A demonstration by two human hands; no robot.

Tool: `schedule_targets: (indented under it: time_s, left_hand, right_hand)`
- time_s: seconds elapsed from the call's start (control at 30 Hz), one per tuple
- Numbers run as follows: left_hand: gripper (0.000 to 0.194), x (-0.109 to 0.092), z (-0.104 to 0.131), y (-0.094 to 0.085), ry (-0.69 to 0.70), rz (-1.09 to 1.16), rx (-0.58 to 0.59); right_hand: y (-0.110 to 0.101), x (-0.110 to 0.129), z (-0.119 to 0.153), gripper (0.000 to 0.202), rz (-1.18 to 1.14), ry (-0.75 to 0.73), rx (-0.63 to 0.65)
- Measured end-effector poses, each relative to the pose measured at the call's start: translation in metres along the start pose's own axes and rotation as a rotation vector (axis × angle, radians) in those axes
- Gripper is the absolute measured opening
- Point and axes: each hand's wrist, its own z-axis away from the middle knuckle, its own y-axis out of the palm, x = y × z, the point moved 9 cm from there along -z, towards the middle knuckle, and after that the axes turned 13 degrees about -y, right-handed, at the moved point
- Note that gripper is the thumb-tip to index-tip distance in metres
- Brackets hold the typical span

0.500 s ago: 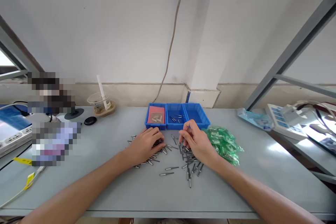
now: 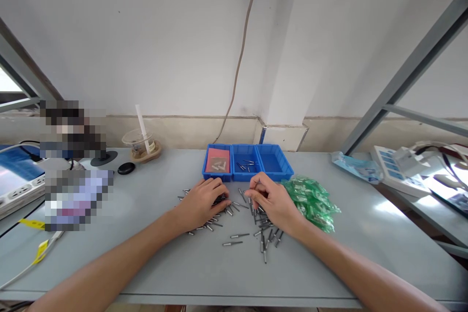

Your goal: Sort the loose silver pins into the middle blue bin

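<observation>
- Right hand (image 2: pixel 280 207): fingertips drawn narrow above metal pins (image 2: pixel 262 241); grip contents cannot be told.
- Left hand (image 2: pixel 204 202): fingers curved over another pin cluster; grip hidden.
- Hazard: a sideways sweep could mix clusters, strays lying between.
- Left bin (image 2: pixel 217 176): pink sheet (image 2: pixel 215 153), pale pieces (image 2: pixel 219 165).
- Middle bin (image 2: pixel 242 176): several pins.
- Right bin (image 2: pixel 273 157): adjoining.

A grey table (image 2: pixel 164 273) carries three blue bins (image 2: pixel 285 171) in a row, green plastic packets (image 2: pixel 310 200) heaped just beside the right-hand one, and slim metal pins (image 2: pixel 232 243) in two loose piles, with a few between them. Farther left lie a black oval object (image 2: pixel 126 168) and a brown base (image 2: pixel 155 152); at right, a light-blue packet (image 2: pixel 354 168)
</observation>
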Motion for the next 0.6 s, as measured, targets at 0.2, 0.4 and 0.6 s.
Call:
schedule_targets:
  time_s: [0.2, 0.4, 0.6]
  left_hand:
    - [0.018, 0.002, -0.0004, 0.002, -0.014, -0.017, 0.025]
    - [0.022, 0.0014, 0.0005, 0.0005, -0.001, -0.008, 0.007]
    - [0.018, 0.0013, 0.0004, 0.0005, -0.009, -0.016, 0.016]
  right_hand:
    - [-0.0005, -0.0009, -0.0001, 0.023, 0.016, 0.001, 0.005]
    - [-0.0006, 0.0002, 0.0, 0.022, 0.011, -0.004, 0.003]
    - [-0.0004, 0.0004, 0.0, 0.023, 0.011, -0.01, 0.005]
